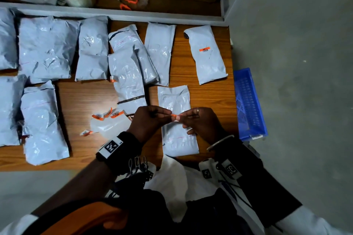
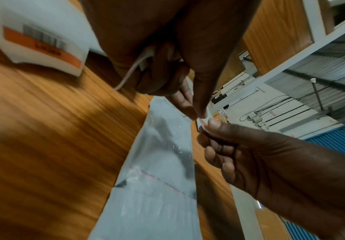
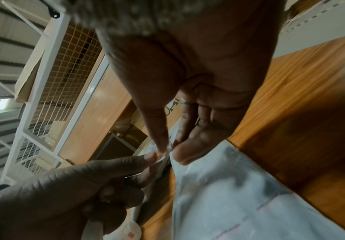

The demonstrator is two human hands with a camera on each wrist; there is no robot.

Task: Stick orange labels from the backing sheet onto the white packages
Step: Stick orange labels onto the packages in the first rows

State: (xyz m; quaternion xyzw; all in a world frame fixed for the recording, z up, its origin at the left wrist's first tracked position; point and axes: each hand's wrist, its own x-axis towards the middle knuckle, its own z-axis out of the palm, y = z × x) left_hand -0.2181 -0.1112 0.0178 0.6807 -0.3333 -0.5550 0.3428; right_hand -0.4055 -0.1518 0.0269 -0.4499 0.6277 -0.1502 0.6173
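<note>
Centrally, at lower middle of the head view, left hand (image 1: 150,120) and right hand (image 1: 200,120) both pinch one orange label (image 1: 174,116) above a white package (image 1: 177,120). Probably light, limp and sticky; best gripped by its bare edges.

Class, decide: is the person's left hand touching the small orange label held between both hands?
Touching. The head view shows the left hand fingertips pinching one end of the small orange label; the left wrist view agrees.

Small orange label (image 1: 174,115), apparently half-peeled, above a flat white package (image 1: 178,135).
</note>
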